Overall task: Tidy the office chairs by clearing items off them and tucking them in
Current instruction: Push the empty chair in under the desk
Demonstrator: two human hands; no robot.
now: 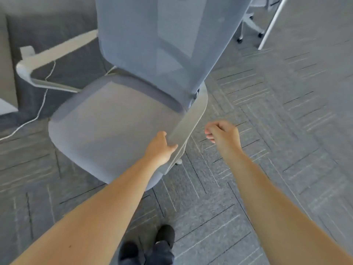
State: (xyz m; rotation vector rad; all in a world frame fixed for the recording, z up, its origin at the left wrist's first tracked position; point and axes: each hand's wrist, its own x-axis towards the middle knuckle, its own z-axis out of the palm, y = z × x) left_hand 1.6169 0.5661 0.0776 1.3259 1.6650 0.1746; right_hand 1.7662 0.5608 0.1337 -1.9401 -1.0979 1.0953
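Observation:
A grey office chair (107, 119) with a mesh back (162, 41) fills the middle of the view; nothing lies on its seat. My left hand (159, 148) grips the near light-grey armrest (188, 119), thumb on top and fingers under it. To the right of that armrest my right hand (222, 133) hovers over the carpet with its fingers loosely curled, holding nothing. The far armrest (55, 54) sticks out to the left.
A white cable (41, 104) trails over the grey carpet left of the chair. A dark cabinet or desk side (7, 60) stands at the far left. Another chair's wheeled base (250, 25) and a white partition edge (271, 23) are at the upper right. My shoes (149, 247) are below.

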